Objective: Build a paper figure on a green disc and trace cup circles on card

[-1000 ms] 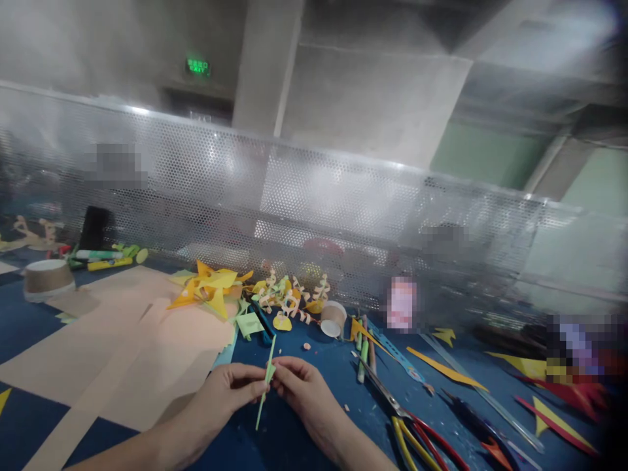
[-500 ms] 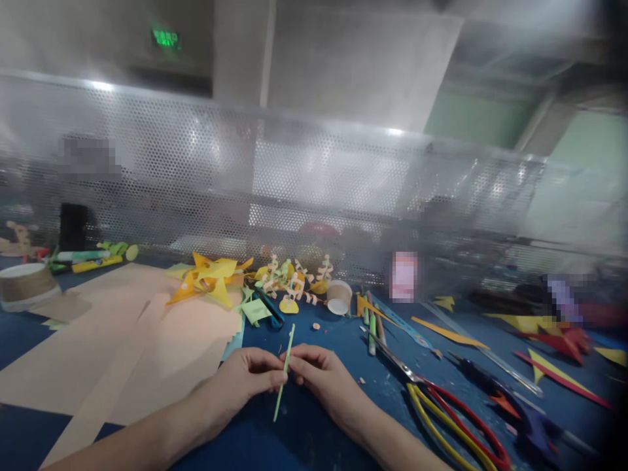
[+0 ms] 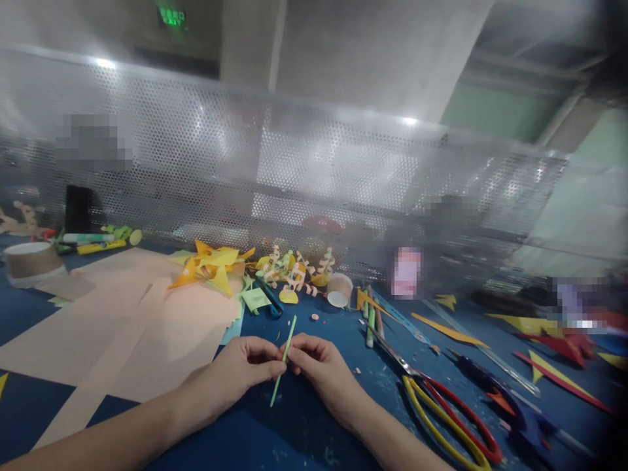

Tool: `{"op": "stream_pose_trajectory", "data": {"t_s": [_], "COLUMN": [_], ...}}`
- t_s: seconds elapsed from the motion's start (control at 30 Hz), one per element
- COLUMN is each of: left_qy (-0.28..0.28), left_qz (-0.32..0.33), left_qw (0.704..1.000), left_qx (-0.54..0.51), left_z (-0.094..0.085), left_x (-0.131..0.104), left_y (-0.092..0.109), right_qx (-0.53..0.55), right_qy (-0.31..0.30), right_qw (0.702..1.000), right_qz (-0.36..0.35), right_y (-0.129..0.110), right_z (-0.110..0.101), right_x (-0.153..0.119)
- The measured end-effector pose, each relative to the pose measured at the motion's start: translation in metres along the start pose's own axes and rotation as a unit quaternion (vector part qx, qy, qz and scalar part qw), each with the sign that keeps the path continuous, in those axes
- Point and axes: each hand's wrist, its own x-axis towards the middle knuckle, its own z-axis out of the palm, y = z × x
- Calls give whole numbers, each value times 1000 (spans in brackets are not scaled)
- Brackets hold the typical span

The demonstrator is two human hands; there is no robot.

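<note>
A thin light-green paper strip (image 3: pixel 290 331) stands tilted between my hands, above the blue tabletop (image 3: pixel 304 445). My left hand (image 3: pixel 250 366) pinches it near its middle between thumb and fingers. My right hand (image 3: pixel 316 363) meets it from the other side, its thumb and fingertips closed on the strip at the same spot. The fingertips of both hands almost touch, and some fingers are hidden behind the thumbs. To the left lie large peach paper sheets (image 3: pixel 63 340). On the right are scissors (image 3: pixel 409 373) with red and yellow handles, lying partly spread.
Folded yellow paper shapes (image 3: pixel 210 265) and curled paper strips (image 3: pixel 294 271) line the back, beside a tape roll (image 3: pixel 339 291). Another tape roll (image 3: pixel 34 261) stands far left. A blue glue gun (image 3: pixel 530 418) lies right, among paper scraps. A perforated metal screen (image 3: pixel 314 170) stands behind.
The camera view has tilted slightly, so the background sits higher. Both hands still hold the green strip in nearly the same pose.
</note>
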Motion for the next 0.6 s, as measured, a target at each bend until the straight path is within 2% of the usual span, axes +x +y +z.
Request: {"op": "stream_pose_trajectory", "data": {"t_s": [0.1,0.3,0.6], "left_qy": [-13,-79,-66], "left_qz": [20,25,14], "left_qw": [1000,997,998], "left_qx": [9,2,12], "left_z": [1,2,0], "left_x": [-2,-5,-2], "left_y": [4,13,-1], "right_qx": [21,78,61], "right_qy": [6,28,33], "right_qw": [1000,996,998], "right_qz": [8,23,6], "right_y": [0,4,5], "right_z": [0,-2,0], "right_x": [0,3,2]}}
